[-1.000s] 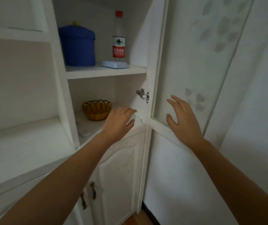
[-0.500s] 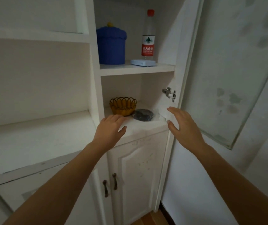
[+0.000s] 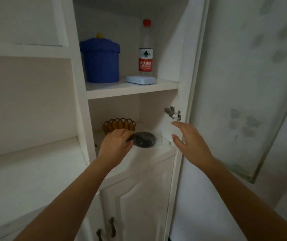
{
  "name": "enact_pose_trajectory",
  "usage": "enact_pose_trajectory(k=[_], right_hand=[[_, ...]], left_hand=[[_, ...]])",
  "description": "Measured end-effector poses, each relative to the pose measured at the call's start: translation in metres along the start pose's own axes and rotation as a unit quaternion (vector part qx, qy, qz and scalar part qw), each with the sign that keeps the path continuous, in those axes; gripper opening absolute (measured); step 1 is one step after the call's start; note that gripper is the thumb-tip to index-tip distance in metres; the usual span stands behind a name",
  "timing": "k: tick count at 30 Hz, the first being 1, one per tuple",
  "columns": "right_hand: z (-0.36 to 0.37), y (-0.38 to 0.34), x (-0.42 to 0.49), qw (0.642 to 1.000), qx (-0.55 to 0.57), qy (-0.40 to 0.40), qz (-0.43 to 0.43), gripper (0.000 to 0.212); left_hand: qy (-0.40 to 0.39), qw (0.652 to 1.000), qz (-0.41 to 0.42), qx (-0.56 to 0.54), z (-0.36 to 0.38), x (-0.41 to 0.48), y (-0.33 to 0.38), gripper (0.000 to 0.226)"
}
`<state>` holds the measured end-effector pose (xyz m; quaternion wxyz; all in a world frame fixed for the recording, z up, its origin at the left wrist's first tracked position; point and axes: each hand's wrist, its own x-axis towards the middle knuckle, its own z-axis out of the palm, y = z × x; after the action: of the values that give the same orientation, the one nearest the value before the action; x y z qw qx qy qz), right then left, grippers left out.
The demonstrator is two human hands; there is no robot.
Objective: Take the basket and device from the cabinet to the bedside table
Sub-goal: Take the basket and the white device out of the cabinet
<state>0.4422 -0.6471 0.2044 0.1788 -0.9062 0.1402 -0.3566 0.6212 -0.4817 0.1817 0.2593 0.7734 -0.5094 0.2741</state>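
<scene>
A small woven orange basket (image 3: 118, 125) stands at the back left of the cabinet's lower open shelf. A round black device (image 3: 144, 139) in clear wrapping lies just right of it. My left hand (image 3: 115, 141) reaches into the shelf, fingers at the basket's front rim and partly covering it; I cannot tell whether it grips. My right hand (image 3: 187, 142) hovers open at the shelf's right edge, right of the device and apart from it, below the door hinge (image 3: 172, 113).
The upper shelf holds a blue lidded container (image 3: 100, 61), a water bottle (image 3: 145, 49) with a red cap and a flat pale box (image 3: 141, 80). The glass cabinet door (image 3: 254, 84) stands open to the right. Lower doors with handles (image 3: 111, 226) are shut.
My left hand has moved forward from the shelf's front edge to the basket. My right hand has risen slightly beside the device. The view has come closer to the cabinet.
</scene>
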Motion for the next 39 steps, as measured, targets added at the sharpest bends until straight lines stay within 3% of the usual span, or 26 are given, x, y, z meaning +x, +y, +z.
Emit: enact_pose_trajectory(k=[7, 16, 25, 32, 39], right_hand=[[0.009, 0.011, 0.026, 1.000, 0.008, -0.005, 0.002, 0.043], [0.026, 0.035, 0.059, 0.999, 0.033, -0.035, -0.023, 0.041], [0.056, 0.059, 0.070, 0.996, 0.022, -0.067, -0.045, 0.041], [0.115, 0.084, 0.049, 0.979, -0.014, -0.194, -0.057, 0.044], [0.139, 0.096, 0.042, 0.962, -0.010, -0.272, -0.017, 0.043]], left_hand=[[-0.003, 1.000, -0.004, 0.013, 0.020, 0.017, -0.013, 0.029], [-0.052, 0.992, -0.096, 0.056, 0.047, 0.012, -0.041, 0.033], [-0.139, 0.968, -0.185, 0.101, 0.091, 0.038, -0.068, 0.056], [-0.163, 0.964, -0.181, 0.107, 0.125, 0.049, -0.086, 0.056], [-0.111, 0.966, -0.208, 0.104, 0.138, 0.052, -0.088, 0.036]])
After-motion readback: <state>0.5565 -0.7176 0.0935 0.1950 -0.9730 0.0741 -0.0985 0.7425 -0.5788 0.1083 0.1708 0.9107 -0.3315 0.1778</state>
